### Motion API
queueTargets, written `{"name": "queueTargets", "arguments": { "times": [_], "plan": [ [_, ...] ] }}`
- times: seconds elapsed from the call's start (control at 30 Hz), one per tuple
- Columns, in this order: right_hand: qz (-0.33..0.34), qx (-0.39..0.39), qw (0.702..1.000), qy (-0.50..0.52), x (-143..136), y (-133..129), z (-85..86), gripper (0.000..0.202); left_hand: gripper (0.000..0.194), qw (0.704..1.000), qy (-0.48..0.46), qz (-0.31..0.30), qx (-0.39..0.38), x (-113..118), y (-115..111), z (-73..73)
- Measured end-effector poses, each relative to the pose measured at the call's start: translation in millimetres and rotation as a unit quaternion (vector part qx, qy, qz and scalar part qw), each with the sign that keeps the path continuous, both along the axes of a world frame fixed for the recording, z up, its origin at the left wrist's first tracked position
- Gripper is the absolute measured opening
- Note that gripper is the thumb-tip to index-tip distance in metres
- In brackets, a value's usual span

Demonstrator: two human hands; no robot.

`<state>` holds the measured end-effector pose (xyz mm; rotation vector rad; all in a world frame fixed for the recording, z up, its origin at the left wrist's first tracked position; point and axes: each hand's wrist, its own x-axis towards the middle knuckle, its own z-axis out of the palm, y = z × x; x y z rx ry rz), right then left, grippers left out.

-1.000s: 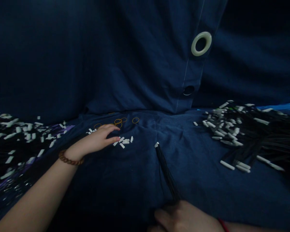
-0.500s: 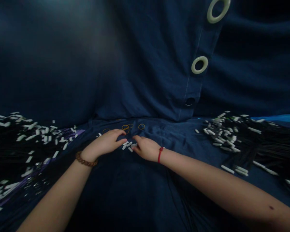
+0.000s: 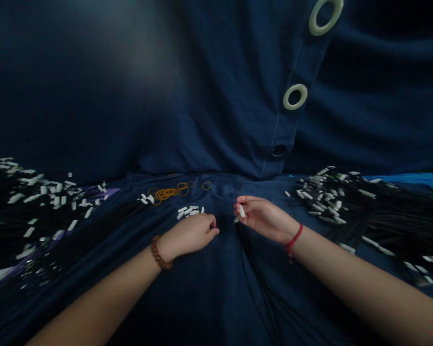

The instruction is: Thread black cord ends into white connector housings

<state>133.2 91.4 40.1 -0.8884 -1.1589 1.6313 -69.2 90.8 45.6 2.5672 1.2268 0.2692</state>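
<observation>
In the head view my right hand (image 3: pixel 265 218) is palm-up right of centre, its fingers closed round a small white piece (image 3: pixel 241 210). Thin black cords (image 3: pixel 261 278) trail down below it, one with a white end at the fingers; whether they join the held piece I cannot tell. My left hand (image 3: pixel 191 234) is left of centre, back up, fingers curled and thumb close to the index finger; what is inside, if anything, is hidden. Just beyond it several small white pieces (image 3: pixel 190 210) lie on the dark blue cloth (image 3: pixel 209 298).
Yellow-brown rubber bands (image 3: pixel 168 193) lie behind the white pieces, with one loose band (image 3: pixel 207 186). Bundles of white-ended black cords lie on the left (image 3: pixel 41 190) and right (image 3: pixel 324 194). A dark blue curtain (image 3: pixel 216 96) with ring eyelets hangs behind.
My right hand has moved right, away from the small white pieces, and turned palm-up with a white piece in its fingers. My left hand has moved right and nearer to me, its fingers curling in.
</observation>
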Motion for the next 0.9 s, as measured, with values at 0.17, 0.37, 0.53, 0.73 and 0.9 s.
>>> {"name": "queueTargets", "arguments": {
  "times": [0.17, 0.37, 0.53, 0.73, 0.9],
  "plan": [
    [-0.011, -0.06, 0.994, 0.093, 33.7, -33.4, -18.2, 0.021, 0.031, 0.993, -0.091, 0.051, -0.06, 50.6, 9.9, -26.5],
    [-0.006, -0.033, 0.99, 0.134, 33.7, -55.6, -22.5, 0.022, 0.018, 0.933, -0.247, 0.061, -0.255, 80.4, 17.1, -24.6],
    [0.0, 0.031, 0.987, 0.157, 34.0, -69.2, -13.7, 0.016, 0.032, 0.827, -0.419, 0.048, -0.372, 66.9, -25.5, -23.4],
    [-0.02, 0.036, 0.984, 0.172, 31.3, -59.0, -35.6, 0.011, 0.027, 0.732, -0.515, 0.072, -0.44, 53.9, -39.2, -42.5],
    [-0.016, 0.012, 0.988, 0.155, 29.2, -51.7, -47.4, 0.015, 0.031, 0.676, -0.543, 0.064, -0.493, 51.2, -30.6, -46.4]
  ]
}}
